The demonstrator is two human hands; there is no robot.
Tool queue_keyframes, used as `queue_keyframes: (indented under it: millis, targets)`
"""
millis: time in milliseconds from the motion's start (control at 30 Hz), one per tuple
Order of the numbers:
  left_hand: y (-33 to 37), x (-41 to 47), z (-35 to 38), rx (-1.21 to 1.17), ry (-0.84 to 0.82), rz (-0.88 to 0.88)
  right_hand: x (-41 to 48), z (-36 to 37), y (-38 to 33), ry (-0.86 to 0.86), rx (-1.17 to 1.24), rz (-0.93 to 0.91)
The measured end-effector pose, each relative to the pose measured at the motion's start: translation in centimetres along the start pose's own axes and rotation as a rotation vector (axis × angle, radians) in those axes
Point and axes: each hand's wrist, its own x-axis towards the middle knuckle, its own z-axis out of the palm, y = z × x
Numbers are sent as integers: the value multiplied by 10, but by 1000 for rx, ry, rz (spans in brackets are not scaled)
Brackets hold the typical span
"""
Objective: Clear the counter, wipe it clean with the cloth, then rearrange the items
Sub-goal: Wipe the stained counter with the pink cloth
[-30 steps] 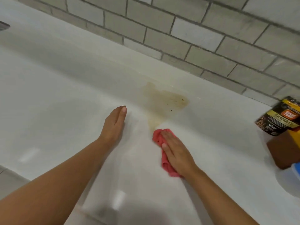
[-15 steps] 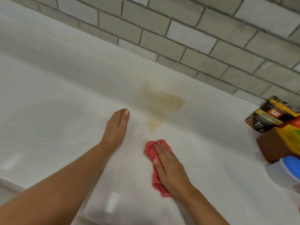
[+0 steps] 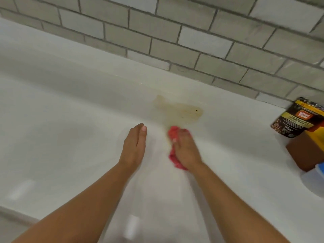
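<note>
1. On the white counter (image 3: 70, 120), near its middle in the head view, one left hand (image 3: 134, 146) rests flat, palm down, fingers straight and together, holding nothing
2. Just beside it, one right hand (image 3: 186, 149), blurred, lies palm down on one red cloth (image 3: 173, 133), fingers stretched over it and pressing it to the counter; that makes two hands, both bare
3. That cloth is bunched under the hand, showing past the fingertips and along the thumb side; its far end touches the near rim of one yellowish-brown stain (image 3: 182, 112)
4. This stain spreads toward the counter's back edge and holds a few dark specks
5. By the counter's right edge, three things sit close together: one dark pouch (image 3: 296, 118) marked GRANULES, tilted, nearest the back edge; one brown box (image 3: 305, 153) in front of it; one clear container with a blue lid (image 3: 315, 181) nearest the front, cut off by the frame
6. One wall of grey tiles (image 3: 175, 41) rises along the back edge
</note>
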Motion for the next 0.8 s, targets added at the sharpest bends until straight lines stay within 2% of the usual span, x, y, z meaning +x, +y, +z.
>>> queue_keyframes:
  millis: [100, 167, 233, 367, 433, 467, 567, 667, 800]
  targets:
    - [4, -1, -1, 6, -1, 16, -55, 0, -34, -116, -7, -283]
    - [5, -2, -2, 6, -11, 18, -73, -10, -15, -139, 61, -317]
    - [6, -3, -2, 4, -18, 15, -72, -25, 18, -70, 76, -192]
    - [4, -2, -2, -10, -32, 5, -16, -33, 91, 79, -75, 244]
    - [2, -2, -2, -6, -43, 10, 18, -25, 93, 51, -194, 352]
    - [2, -2, -1, -7, -46, 12, 33, -19, 82, 24, -229, 343]
    - [1, -1, -1, -41, -29, 10, 50, 12, 19, -2, -265, 23]
    - [-2, 2, -3, -142, -15, -39, 22, 26, -40, -72, -93, -150]
    - [-2, 12, -6, -264, 68, -101, -26, 3, -19, -140, 38, -306]
